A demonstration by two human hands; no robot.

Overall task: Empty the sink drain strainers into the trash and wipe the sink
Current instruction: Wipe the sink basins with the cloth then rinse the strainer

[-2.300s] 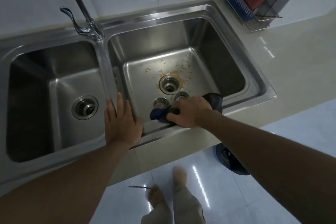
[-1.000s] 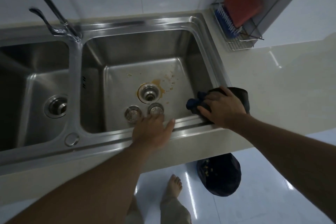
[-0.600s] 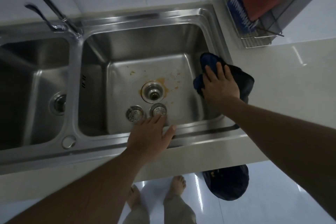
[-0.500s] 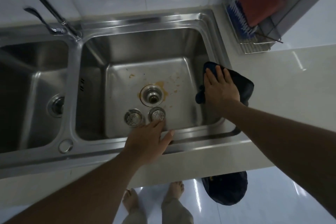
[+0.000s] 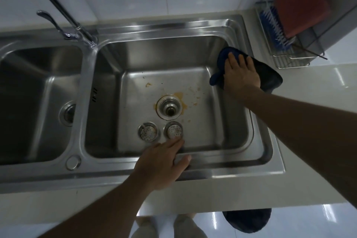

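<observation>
A double steel sink (image 5: 202, 25) fills the view. My right hand (image 5: 240, 74) presses a dark blue cloth (image 5: 270, 79) flat against the right basin's right rim, fingers straight. My left hand (image 5: 162, 162) rests flat on the sink's front rim, fingers spread. Two round metal strainers, one (image 5: 147, 132) to the left of the other (image 5: 173, 130), sit on the right basin's floor just in front of its open drain (image 5: 170, 107). Orange-brown stains surround that drain. The left basin's drain (image 5: 67, 113) shows at the left.
The tap (image 5: 63, 15) rises at the back between the basins. A wire rack (image 5: 286, 52) with a blue brush and a red item stands on the counter at the back right. A dark trash bin (image 5: 247, 220) sits on the floor below the counter edge, beside my feet.
My right hand has slid the cloth from the front rim round to the right rim and further back along it. My left hand moved right along the front rim earlier and now stays put.
</observation>
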